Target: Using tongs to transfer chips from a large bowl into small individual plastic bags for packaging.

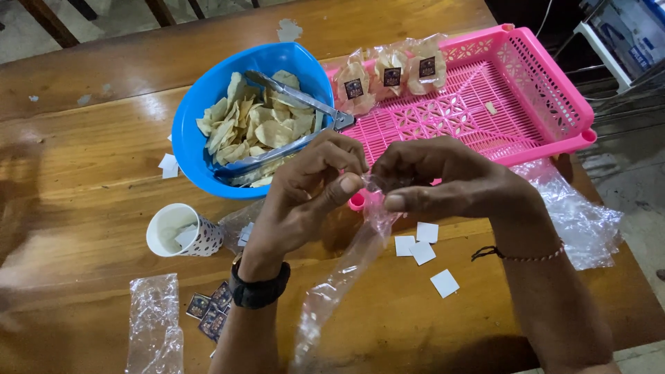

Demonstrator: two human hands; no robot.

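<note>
Item: clear plastic bag [346, 270], empty, long and crinkled. Its mouth is pinched between the left hand [305, 197] and the right hand [443, 181], fingertips of both closed on the film; the tail trails down from the grip toward the near table edge, where its end runs out of view. The opening itself is hidden behind the fingers, so I cannot tell if it is parted.

Beyond the grip, left: blue bowl [201, 111] of pale chips [256, 125], metal tongs [291, 125] lying across them, tips half buried.

Beyond the grip, right: pink slotted tray [485, 104], its near rim partly covered by the hands; three filled chip packets [391, 73] at its far-left corner.

Left of the grip: paper cup [183, 232] with white slips inside, contents hard to read; more slips beside the bowl.

Just below the grip: white paper squares [422, 246], loose on the wooden table [90, 138].

Near-left: second clear bag [152, 325], cut off by the frame; small dark labels [211, 312], partly hidden by the left forearm.

Right of the grip: crumpled plastic sheet [578, 221] reaching the table's right edge.

Open room: bare wood at the far left
</note>
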